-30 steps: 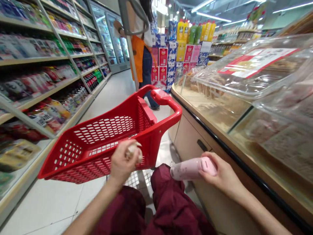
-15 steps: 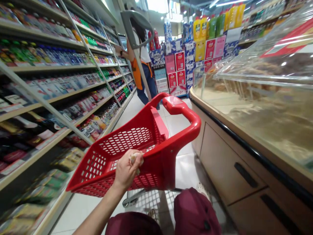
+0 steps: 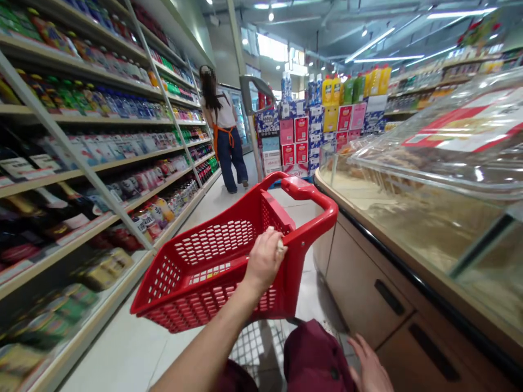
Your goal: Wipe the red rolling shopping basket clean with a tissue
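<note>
1. One hand, the left [image 3: 265,261], is curled closed around a small, crumpled, off-white wad [image 3: 280,246], a pale bit showing beside the fingers. It sits over the near rim of the red plastic shopping cart with a perforated basket [image 3: 296,286]; whether it rests on that rim cannot be told.

2. The right hand [image 3: 370,366], partly cut off by the lower edge, is loosely open with its fingers apart, beside maroon cloth trousers [image 3: 316,354]. Nothing shows in it.

3. The cart stands just ahead, between the stocked shelves and the tan wooden counter with black edging [image 3: 368,250]. To handle it well, the wad is best tucked into the palm, leaving the fingers free; the thick red loop handle [image 3: 327,215], close to the counter, probably gives surer control than the rim.

4. Care seems wise along the aisle, where a person in an orange apron [image 3: 229,136] has their back turned.

5. Writing: the red-and-white paper label [image 3: 453,128] on the clear plastic lid is too blurred to read. Red printed cartons [image 3: 301,129] and the bold-lettered packs on a low shelf [image 3: 147,226] carry print, but no brand can be made out.
</note>
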A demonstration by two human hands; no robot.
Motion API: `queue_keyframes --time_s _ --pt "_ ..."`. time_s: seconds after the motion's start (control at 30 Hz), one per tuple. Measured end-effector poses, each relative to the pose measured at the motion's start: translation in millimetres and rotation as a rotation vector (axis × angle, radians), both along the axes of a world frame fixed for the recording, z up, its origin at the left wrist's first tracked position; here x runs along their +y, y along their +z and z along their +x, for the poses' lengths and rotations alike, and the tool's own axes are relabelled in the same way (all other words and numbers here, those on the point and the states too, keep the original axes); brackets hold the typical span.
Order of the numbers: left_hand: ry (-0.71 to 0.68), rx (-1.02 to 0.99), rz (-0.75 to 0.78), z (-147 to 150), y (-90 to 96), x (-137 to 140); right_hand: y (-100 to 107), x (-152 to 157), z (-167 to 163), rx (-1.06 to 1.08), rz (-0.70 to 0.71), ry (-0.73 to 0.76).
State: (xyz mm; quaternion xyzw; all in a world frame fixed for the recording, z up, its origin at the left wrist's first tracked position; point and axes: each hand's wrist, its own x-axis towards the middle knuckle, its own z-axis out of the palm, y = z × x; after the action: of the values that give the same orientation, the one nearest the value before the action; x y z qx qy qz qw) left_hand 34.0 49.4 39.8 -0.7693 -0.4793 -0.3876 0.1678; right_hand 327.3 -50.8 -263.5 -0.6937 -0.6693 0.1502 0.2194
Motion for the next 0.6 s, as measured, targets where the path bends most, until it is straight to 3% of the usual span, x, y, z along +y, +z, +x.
queue_keyframes --time_s 0.1,0.17,0.23,0.33,0.43,0.5,0.57,0.6 --pt "0.025 0.09 -0.016 -22.4 -13.3 -11.1 39.4 5.4 -15.8 0.051 0.03 0.005" --pt "0.096 0.098 -0.026 -52.8 -29.0 -27.4 89.1 11.8 -40.2 0.187 0.201 0.022" --pt "0.184 0.035 -0.059 -73.0 -41.0 -41.5 151.3 20.1 -82.2 0.348 0.342 0.158" --pt "0.144 -0.109 -0.148 -64.2 -39.5 -47.2 235.0 34.7 -167.4 0.635 0.351 0.484" --pt "0.02 -0.214 -0.276 -44.3 -23.5 -46.5 281.8 54.3 -227.6 1.038 0.244 0.448" --pt "0.003 -0.152 -0.356 -52.2 -17.5 -52.7 300.2 74.0 -227.4 1.149 0.234 0.351" --pt "0.112 -0.067 -0.4 -77.1 -19.9 -63.7 316.1 99.1 -198.7 1.018 0.372 0.279" --pt "0.216 -0.065 -0.408 -91.4 -23.7 -69.3 322.9 112.2 -180.4 0.869 0.518 0.243"
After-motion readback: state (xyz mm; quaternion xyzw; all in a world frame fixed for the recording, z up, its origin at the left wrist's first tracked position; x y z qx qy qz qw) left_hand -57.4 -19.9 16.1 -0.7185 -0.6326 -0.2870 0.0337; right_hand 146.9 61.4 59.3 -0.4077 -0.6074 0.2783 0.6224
